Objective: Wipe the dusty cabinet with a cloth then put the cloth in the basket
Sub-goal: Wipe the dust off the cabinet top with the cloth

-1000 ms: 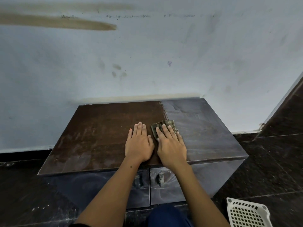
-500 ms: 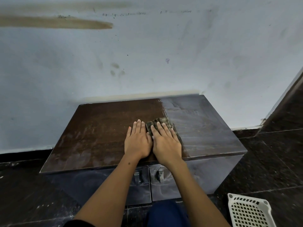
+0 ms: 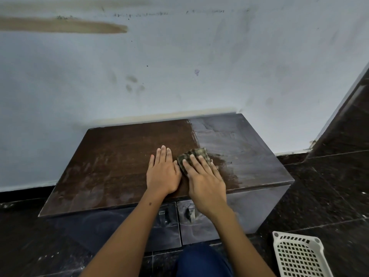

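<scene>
Right hand point(image 3: 205, 182) lies flat, fingers spread and straight, pressing a folded checked cloth point(image 3: 194, 156) onto the cabinet point(image 3: 119, 156) top; cloth sits mid-top, near the front edge, its far end showing past the fingertips. Left hand point(image 3: 162, 172) rests flat just beside it, fingers straight and close together, palm on bare wood. Top to the left of the cloth looks brown, right part grey with dust. Two small handles point(image 3: 163, 216) on the cabinet front below the wrists. White plastic basket point(image 3: 299, 256) on the dark floor point(image 3: 329, 196), lower right, well apart from the cloth. Stained pale wall point(image 3: 179, 56) behind
</scene>
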